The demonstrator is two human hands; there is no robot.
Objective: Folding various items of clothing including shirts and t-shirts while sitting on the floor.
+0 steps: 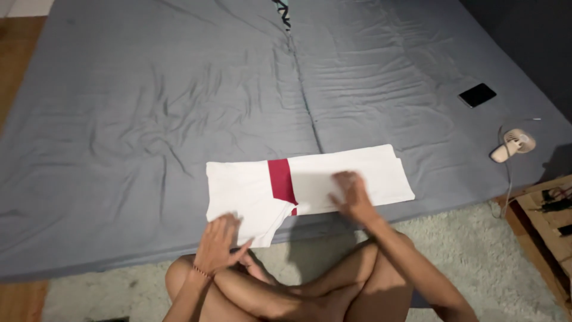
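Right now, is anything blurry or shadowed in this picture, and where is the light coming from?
Head view: the right hand is slightly motion-blurred; the left hand is sharper. The right hand throws a soft shadow on the white shirt. Light is dim and even, its source unclear. No glare, only the grey sheet creases shaded.

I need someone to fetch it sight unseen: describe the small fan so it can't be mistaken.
Start from the grey bed sheet and go to its right-hand edge, past the folded white shirt under the person's hands. The small fan lies there near the rug, a thin cable running from it. Unlike the flat black phone farther up, it is cream-coloured with a round head and stubby handle.
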